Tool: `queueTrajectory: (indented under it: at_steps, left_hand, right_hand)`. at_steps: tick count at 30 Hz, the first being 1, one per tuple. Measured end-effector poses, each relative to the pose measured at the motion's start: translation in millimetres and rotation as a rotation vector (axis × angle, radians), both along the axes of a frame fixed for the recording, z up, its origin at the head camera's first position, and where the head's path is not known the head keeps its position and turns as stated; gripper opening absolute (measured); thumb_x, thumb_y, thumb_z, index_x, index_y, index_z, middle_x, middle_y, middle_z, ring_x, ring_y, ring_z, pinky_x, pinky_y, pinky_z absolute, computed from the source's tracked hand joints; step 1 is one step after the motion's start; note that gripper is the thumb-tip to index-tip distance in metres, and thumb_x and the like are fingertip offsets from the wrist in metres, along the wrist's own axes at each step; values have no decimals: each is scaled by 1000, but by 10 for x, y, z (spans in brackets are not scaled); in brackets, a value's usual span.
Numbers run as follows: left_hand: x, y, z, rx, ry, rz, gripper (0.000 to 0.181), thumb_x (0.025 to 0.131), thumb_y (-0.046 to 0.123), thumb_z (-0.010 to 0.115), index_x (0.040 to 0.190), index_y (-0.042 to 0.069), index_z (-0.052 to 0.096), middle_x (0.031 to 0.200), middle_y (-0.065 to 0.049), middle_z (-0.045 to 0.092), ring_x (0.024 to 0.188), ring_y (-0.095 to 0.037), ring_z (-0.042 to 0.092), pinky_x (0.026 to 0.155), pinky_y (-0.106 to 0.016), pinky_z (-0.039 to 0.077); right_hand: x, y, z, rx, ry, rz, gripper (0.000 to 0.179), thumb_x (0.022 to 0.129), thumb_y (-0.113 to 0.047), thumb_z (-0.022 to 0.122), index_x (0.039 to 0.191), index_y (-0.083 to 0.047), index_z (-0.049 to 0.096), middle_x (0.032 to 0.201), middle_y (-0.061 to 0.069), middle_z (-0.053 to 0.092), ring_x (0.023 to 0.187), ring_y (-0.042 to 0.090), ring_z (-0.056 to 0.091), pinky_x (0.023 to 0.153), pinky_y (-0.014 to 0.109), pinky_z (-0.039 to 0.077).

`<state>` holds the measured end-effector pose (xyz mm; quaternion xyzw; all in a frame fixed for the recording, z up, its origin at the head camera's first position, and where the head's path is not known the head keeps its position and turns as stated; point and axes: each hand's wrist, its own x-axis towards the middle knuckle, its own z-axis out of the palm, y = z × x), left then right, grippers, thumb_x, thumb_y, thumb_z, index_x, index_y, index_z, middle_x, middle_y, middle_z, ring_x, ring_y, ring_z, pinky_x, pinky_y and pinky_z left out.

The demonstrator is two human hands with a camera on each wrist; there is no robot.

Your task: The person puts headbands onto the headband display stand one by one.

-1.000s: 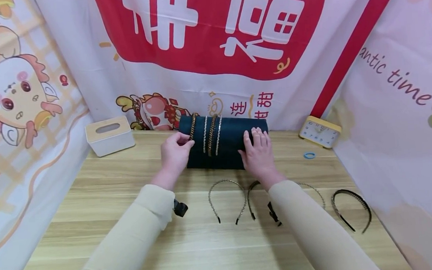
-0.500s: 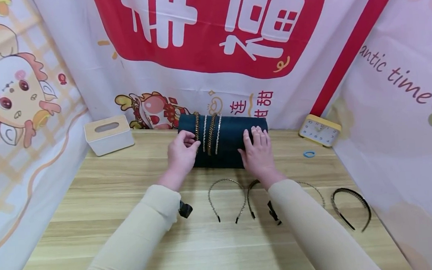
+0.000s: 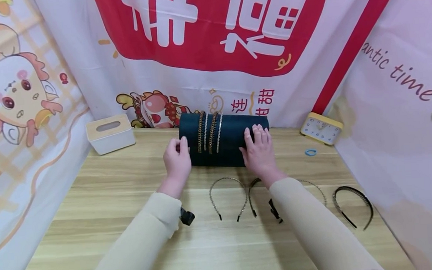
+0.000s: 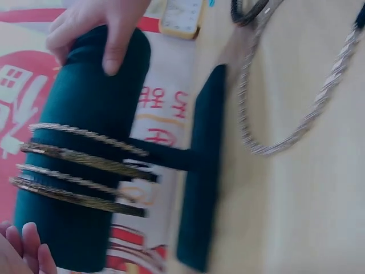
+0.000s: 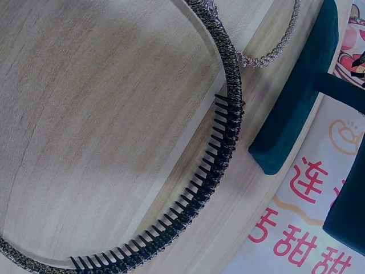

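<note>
A dark green velvet headband stand (image 3: 234, 129), a padded roll on a flat base (image 4: 202, 188), stands at the back of the table. Round its left half sit two gold headbands (image 3: 212, 135) and two silver braided ones (image 3: 219, 134), close side by side with their ends hanging free. My right hand (image 3: 259, 150) holds the roll's right end, thumb in front and fingers over the top. My left hand (image 3: 177, 160) is at the roll's left end, fingers loosely bent and holding nothing. In the left wrist view its fingertips (image 4: 31, 245) overlap the roll below the lowest gold headband.
Before the stand lies a silver braided headband (image 3: 210, 192); a dark toothed headband (image 5: 228, 131) is partly under my right arm. Another dark headband (image 3: 367, 203) lies far right. A tissue box (image 3: 111, 136) stands back left, a yellow clock (image 3: 321, 128) and blue ring (image 3: 310, 152) back right.
The leftmost gold headband has slid right along the roll, up to the silver one. My left hand has let go of it and drawn back left. My right hand has stayed put.
</note>
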<state>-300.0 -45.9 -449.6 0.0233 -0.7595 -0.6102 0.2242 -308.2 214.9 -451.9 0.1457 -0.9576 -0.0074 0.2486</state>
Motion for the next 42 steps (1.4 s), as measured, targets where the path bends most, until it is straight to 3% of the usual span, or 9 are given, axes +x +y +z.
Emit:
queueTrajectory:
  at_steps: [4,9,13,18,23,28,32,37,42]
  left_hand:
    - [70,37,-228,-3,-135,1,26,101,22,56,81,5,58,75,-9,53,70,-25,51,65,-36,42]
    - [129,168,-469,-206,-383,-250,5,87,6,68,89,3,66,87,-9,63,76,-23,59,69,-34,50]
    - [154,270,-610,-429,-482,-402,18,78,5,74,94,5,66,92,-7,65,81,-23,60,72,-35,51]
    - [147,354,-749,-658,-491,-399,19,75,12,77,90,12,65,88,-2,62,82,-23,57,71,-36,48]
    - [130,382,-767,-709,-514,-381,8,81,9,68,83,15,63,85,0,61,80,-21,57,70,-37,49]
    - [148,340,-700,-612,-552,-394,8,91,9,57,93,6,64,94,-8,63,85,-25,58,76,-40,51]
    - [143,235,-677,-449,-555,-428,10,88,1,55,97,0,59,89,-11,63,75,-22,58,67,-34,52]
    - [130,37,-621,-132,-620,-556,26,86,-9,52,111,-12,58,76,-15,64,55,-15,59,53,-25,53]
    - [149,-225,-452,106,-732,-705,36,90,-10,44,124,-18,53,88,-20,64,61,-15,60,57,-26,55]
  right_hand:
    - [-10,20,15,2,-13,-7,63,99,-35,57,148,-1,36,149,27,27,139,43,22,118,51,5]
    - [-4,35,36,3,-26,-17,63,99,-36,57,148,-2,35,149,27,27,139,43,22,118,50,5]
    - [2,33,43,12,-36,-21,63,99,-36,56,148,-2,36,149,27,27,139,43,22,118,51,6]
    - [7,23,29,9,-49,-21,64,99,-37,56,149,-2,35,150,27,26,139,43,21,118,51,5]
    - [15,17,19,2,-26,-15,64,99,-36,57,148,-2,35,149,27,27,139,43,22,118,50,4]
    - [19,1,31,9,-5,-6,63,99,-35,57,147,-1,36,148,27,28,139,43,23,118,50,5]
    - [26,-13,44,12,-19,-12,63,99,-36,57,147,-1,36,148,26,28,139,43,22,118,50,5]
    - [33,-20,53,14,-40,-20,63,99,-36,56,148,-2,35,149,26,27,140,42,21,119,49,4]
    - [30,-19,53,22,-41,-23,63,99,-35,56,148,-1,35,148,26,27,139,42,21,118,50,4]
